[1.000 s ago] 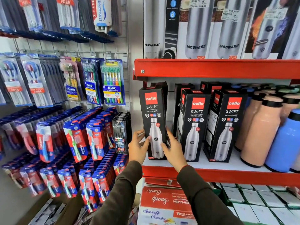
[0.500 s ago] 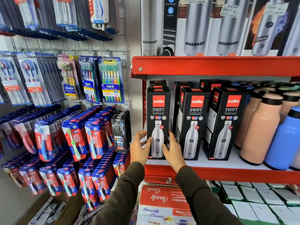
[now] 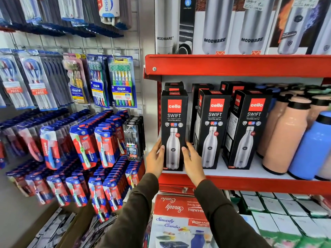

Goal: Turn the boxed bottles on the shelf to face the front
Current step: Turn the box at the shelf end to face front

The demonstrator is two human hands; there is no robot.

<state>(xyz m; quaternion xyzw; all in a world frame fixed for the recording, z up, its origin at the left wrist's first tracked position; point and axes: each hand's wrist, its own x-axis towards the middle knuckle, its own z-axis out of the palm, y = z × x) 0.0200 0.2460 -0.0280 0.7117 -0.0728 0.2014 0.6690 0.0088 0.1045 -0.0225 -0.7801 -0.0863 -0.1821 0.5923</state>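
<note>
Three black Cello Swift bottle boxes stand in a front row on the red shelf (image 3: 250,185). The leftmost box (image 3: 174,122) stands upright with its printed front toward me. My left hand (image 3: 155,159) presses its lower left edge and my right hand (image 3: 192,161) its lower right edge, so both hands hold it. The middle box (image 3: 214,126) and the right box (image 3: 248,127) also show their fronts, slightly angled so their left sides are visible. More black boxes stand behind them, mostly hidden.
Peach bottles (image 3: 284,136) and a blue bottle (image 3: 312,147) crowd the shelf's right part. Modware boxes (image 3: 215,27) fill the upper shelf. Toothbrush packs (image 3: 100,144) hang on the wall at the left. Combo boxes (image 3: 177,221) and white boxes (image 3: 283,208) lie below.
The leftmost box was turned from an angled, tilted pose to upright and front-facing, and moved back in line on the shelf. Both hands stayed on its lower edges.
</note>
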